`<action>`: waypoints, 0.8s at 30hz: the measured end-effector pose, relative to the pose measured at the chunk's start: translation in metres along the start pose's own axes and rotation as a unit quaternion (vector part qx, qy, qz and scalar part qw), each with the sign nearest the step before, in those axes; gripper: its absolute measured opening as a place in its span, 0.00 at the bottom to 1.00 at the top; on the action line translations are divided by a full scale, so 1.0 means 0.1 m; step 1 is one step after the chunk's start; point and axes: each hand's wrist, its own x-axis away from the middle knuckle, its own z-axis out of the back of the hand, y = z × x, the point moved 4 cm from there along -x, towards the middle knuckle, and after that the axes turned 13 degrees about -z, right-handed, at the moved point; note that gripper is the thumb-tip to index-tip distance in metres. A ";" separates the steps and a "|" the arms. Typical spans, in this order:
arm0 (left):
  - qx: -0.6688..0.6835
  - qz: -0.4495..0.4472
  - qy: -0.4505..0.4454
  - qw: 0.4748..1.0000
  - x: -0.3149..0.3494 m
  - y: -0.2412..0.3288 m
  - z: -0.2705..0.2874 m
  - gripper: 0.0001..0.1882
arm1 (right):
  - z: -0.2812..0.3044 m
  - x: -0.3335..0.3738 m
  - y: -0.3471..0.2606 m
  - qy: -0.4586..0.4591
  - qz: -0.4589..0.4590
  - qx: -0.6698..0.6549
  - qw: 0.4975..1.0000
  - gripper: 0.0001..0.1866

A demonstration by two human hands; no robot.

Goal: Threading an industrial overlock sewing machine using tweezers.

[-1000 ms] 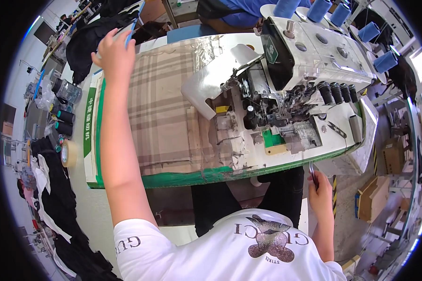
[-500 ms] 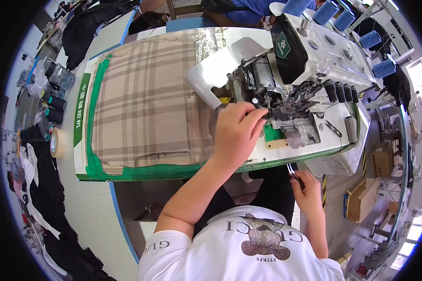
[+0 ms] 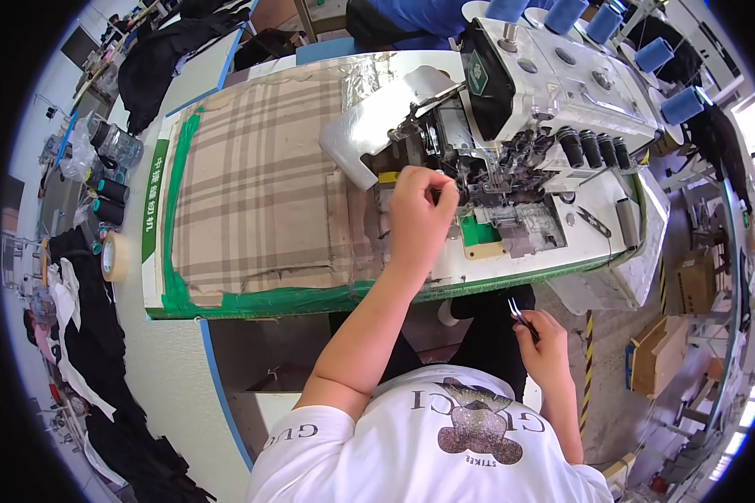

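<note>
My left hand (image 3: 422, 210) is closed in a pinch in front of the opened lower works of an overlock sewing machine (image 3: 562, 84). A dark spot shows between its thumb and fingers; I cannot make out what, if anything, they grip. My right hand (image 3: 547, 348) is closed round a pair of tweezers (image 3: 516, 311), held over my lap just off the table's front edge, tips pointing up and away. Beside my left hand, the machine's silver cover plate (image 3: 361, 126) is swung out to the left. Green material (image 3: 480, 232) shows in an opening right of that hand.
Checked cloth (image 3: 260, 184) covers the table's left part, edged with green tape (image 3: 294, 302). Blue thread cones (image 3: 566, 15) stand behind the machine. A tape roll (image 3: 115, 256) and dark thread spools (image 3: 109, 210) lie on the left-hand table. Cardboard boxes (image 3: 658, 356) sit at right.
My left hand has drawn back leftward from the machine's works, still pinched. My right hand keeps the tweezers, whose tips now show clear of the table edge. The view has shifted slightly.
</note>
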 end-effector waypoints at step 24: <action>-0.047 -0.089 -0.118 0.988 0.13 0.43 0.06 0.05 | 0.14 0.14 0.33 0.002 0.002 -0.048 0.999 0.07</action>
